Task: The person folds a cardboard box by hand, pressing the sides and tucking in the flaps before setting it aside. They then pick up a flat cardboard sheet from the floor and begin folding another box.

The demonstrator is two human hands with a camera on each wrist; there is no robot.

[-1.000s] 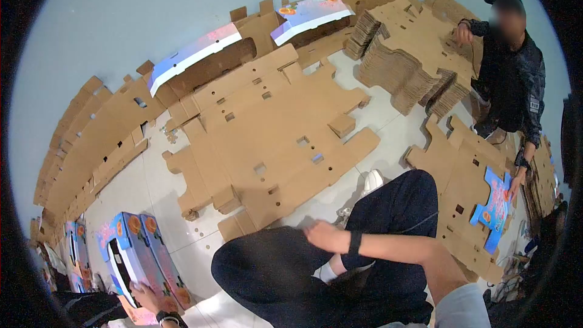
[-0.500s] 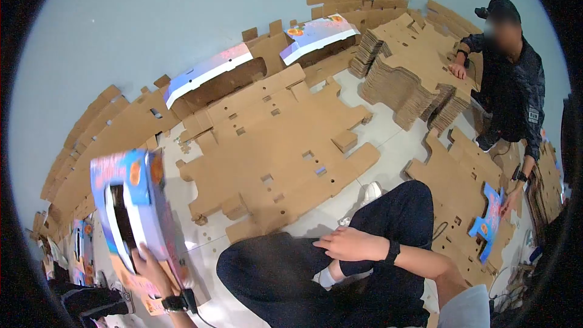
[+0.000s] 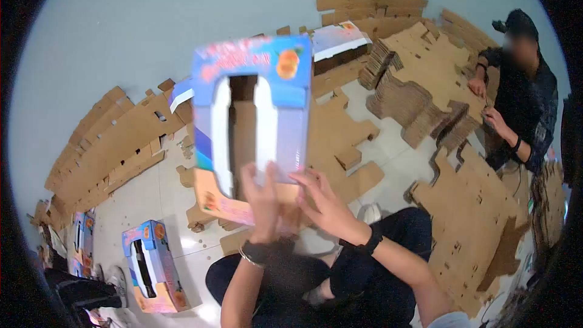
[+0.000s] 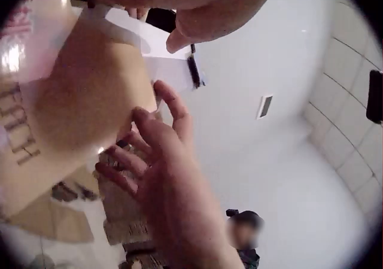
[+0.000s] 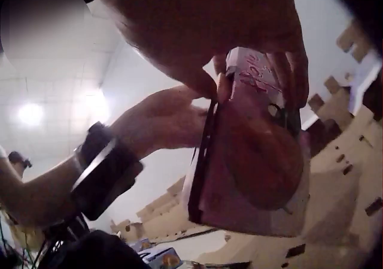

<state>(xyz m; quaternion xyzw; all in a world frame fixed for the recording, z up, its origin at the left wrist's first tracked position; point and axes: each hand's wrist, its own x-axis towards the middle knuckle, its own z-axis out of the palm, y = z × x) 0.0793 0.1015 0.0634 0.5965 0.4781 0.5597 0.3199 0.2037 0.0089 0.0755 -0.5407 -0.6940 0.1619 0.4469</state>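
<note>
A printed carton, blue, pink and orange with fruit pictures and a long cut-out window, is held up in front of me. My left hand grips the lower part of the window's rim, with fingers inside the opening. Beside it, my right hand has its fingers spread at the carton's lower right edge. The left wrist view shows the plain brown cardboard side and the right thumb and index fingertips right at its edge. In the right wrist view a pink printed side lies below the right hand.
Another printed carton stands on the floor at left. A big unfolded cardboard sheet lies ahead, partly hidden by the held carton. Stacked flat cardboard is at back right, with a person beside it. Cardboard pieces lean along the wall.
My left hand has lifted the carton from the floor at left and brought it to the front. My right hand has left my lap for the carton. The other person's hands have moved to the stack.
</note>
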